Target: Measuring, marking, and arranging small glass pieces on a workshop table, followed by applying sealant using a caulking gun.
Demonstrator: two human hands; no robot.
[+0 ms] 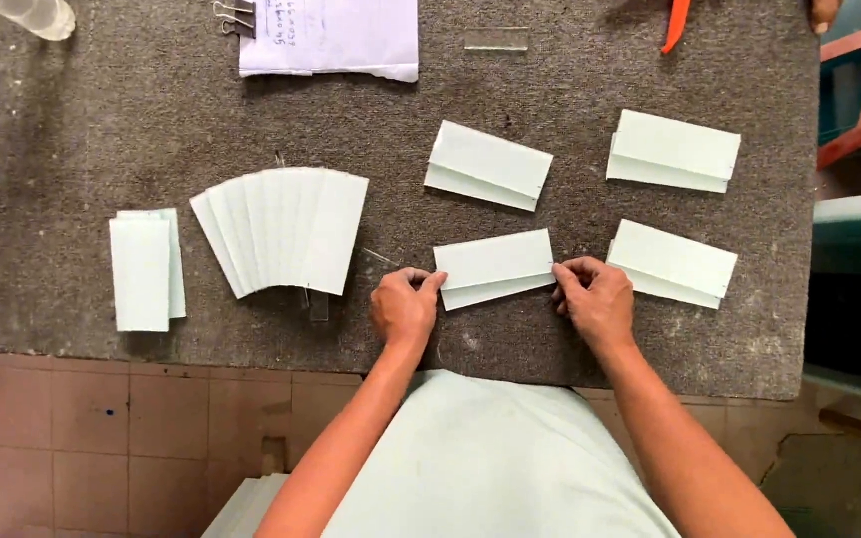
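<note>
A folded pale-green paper piece [495, 267] lies on the grey felt mat [151, 110] near its front edge. My left hand [404, 307] pinches the left end of that piece with thumb and fingertips. My right hand [595, 297] pinches its right end. Three more folded pieces of the same kind lie around: one behind it [488, 165], one at the back right [673, 150], one to the right [672, 263], just beyond my right hand.
A fan of several flat paper strips [281, 229] lies left of centre, and a small stack [144, 269] lies further left. A white written sheet [331, 35] with binder clips sits at the back. An orange tool [676, 25] shows at the back right. Tiled floor lies below the mat.
</note>
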